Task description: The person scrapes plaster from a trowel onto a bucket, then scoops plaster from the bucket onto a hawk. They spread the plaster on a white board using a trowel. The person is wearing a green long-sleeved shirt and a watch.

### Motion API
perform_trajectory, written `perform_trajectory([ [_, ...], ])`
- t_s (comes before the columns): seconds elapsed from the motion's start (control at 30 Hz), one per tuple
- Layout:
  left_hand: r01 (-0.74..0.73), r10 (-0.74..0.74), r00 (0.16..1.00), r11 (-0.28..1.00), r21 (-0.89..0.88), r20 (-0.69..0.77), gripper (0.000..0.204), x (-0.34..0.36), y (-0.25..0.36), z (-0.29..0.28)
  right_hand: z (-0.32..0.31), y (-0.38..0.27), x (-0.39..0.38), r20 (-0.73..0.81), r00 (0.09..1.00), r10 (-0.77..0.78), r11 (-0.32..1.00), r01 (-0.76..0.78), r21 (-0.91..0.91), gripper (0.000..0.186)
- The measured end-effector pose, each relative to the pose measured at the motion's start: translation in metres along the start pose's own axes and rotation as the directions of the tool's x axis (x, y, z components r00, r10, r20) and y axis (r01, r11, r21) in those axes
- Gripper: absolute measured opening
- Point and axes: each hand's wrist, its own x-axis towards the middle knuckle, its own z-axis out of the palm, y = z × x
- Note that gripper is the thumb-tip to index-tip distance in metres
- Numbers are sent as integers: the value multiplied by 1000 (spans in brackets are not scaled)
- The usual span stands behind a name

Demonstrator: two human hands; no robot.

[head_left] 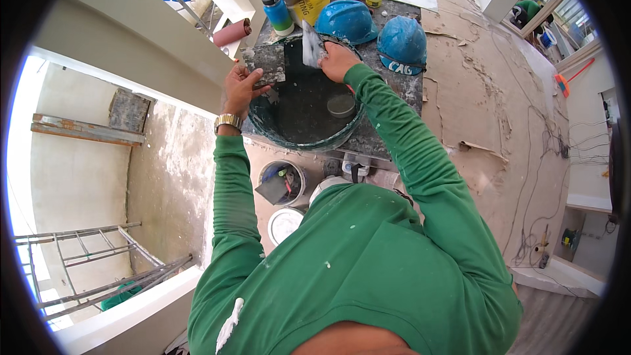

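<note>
My left hand (242, 89) grips a stained square flat plate (266, 62) at the upper left of a dark round tub (309, 144). My right hand (338, 60) is closed on a pale, white-coated flat tool (310, 45) over the tub's far side, just right of the plate. Dark liquid fills the tub, with a small round pale object (340, 106) at its right side. Two blue hard hats (345, 21) (401, 43) sit behind it on a dark, spattered board (406, 112), beside a blue-and-green bottle (277, 14) and a yellow sack (309, 3).
Below are a bucket of tools (296, 194) and white lid (286, 223). A pink roll (230, 33) lies left, near a scaffold frame (98, 269). Cables run over the covered floor (480, 158) at right. A worker (526, 12) shows far right; green clothing (121, 294) lower left.
</note>
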Motion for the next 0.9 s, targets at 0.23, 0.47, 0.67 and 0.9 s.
perform_trajectory([
  [0.23, -180, 177, 983, 846, -501, -53, 22, -18, 0, 51, -51, -17, -69, -243, 961, -133, 831, 242, 501, 34],
  [0.47, -133, 71, 989, 817, -561, -131, 5, -16, -1, 65, -25, -37, -115, -134, 895, -425, 857, 350, -378, 63],
  [0.67, -172, 58, 976, 795, -581, -210, 19, -23, 9, 102, -44, -39, -115, -56, 953, -298, 849, 238, -471, 81],
  [0.9, -231, 94, 949, 858, -460, -301, 34, -23, -12, 129, -11, -45, -103, 24, 960, -280, 869, 264, -419, 69],
])
